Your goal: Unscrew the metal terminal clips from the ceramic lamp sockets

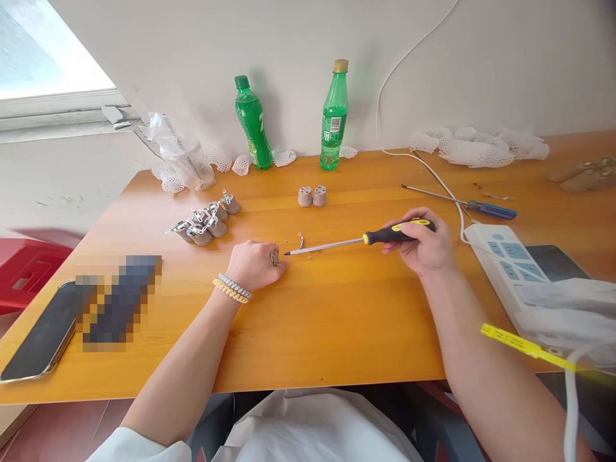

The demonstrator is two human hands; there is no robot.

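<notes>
— Two hands were on the table, weren't they? What did the right hand have?

— It was clenched around the black-and-yellow handle of a screwdriver, right of the frame's centre. The thin shaft lay nearly level, pointing left, its tip just beside the left hand.

— And that left hand?

— Knuckles up, resting on the wood at mid-frame, fingers curled tight onto a small metal part. Too little of the part showed to tell its shape, only a grey glint at the fingertips, right at the screwdriver's tip.

— Anything loose near it?

— A few tiny screws and a small metal clip lay beside the shaft.

— Further back?

— A cluster of grey lamp sockets left of centre, two more sockets near the middle, two green bottles against the wall. A blue-handled screwdriver lay at the upper right, a white power strip at the right edge, a phone at the lower left.
</notes>
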